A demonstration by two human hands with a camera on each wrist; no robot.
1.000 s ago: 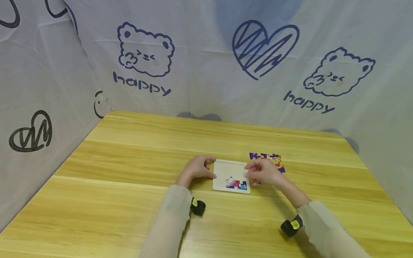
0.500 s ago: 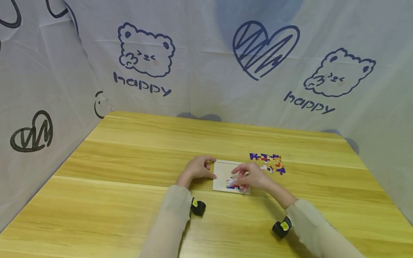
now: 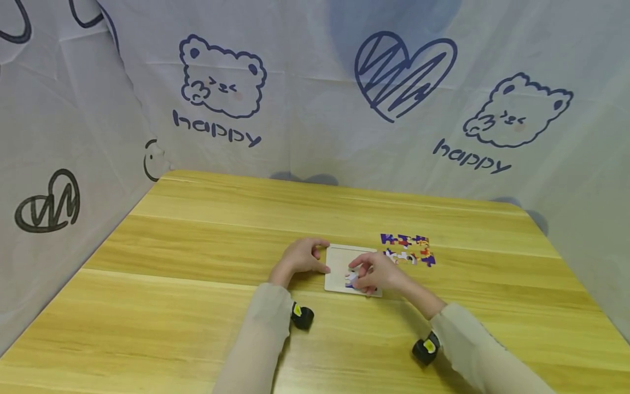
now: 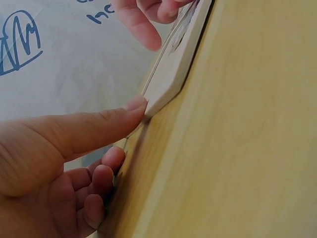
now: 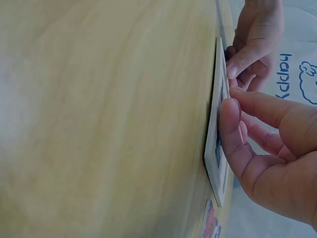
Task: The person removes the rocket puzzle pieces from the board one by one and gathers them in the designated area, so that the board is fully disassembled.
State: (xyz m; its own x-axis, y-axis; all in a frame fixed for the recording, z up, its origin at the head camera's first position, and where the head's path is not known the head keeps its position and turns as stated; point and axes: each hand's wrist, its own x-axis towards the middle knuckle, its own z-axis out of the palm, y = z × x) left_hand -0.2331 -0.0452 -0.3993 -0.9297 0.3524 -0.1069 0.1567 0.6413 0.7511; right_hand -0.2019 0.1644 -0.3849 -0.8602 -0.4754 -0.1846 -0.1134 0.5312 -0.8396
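Observation:
A pale square puzzle tray (image 3: 336,279) lies flat on the table, with jigsaw pieces (image 3: 351,277) joined in its lower part. My left hand (image 3: 301,256) is at its left side. The straight thumb (image 4: 111,124) rests on the rim, and the index finger reaches the far left corner. Over the tray's lower right part, my right hand (image 3: 381,272) has thumb and index tips close together, low on a puzzle piece mostly hidden by the fingers. In the right wrist view those fingertips (image 5: 231,106) sit right at the tray's surface.
Several loose purple, red and orange jigsaw pieces (image 3: 420,251) lie just beyond the tray's right side. The wooden table (image 3: 197,241) ends at a white cloth (image 3: 305,98) with blue drawings behind. Both wrists wear black cameras.
My right hand has moved left from the tray's right edge to over its lower pieces, uncovering more loose pieces beyond. The left hand and the tray have stayed put.

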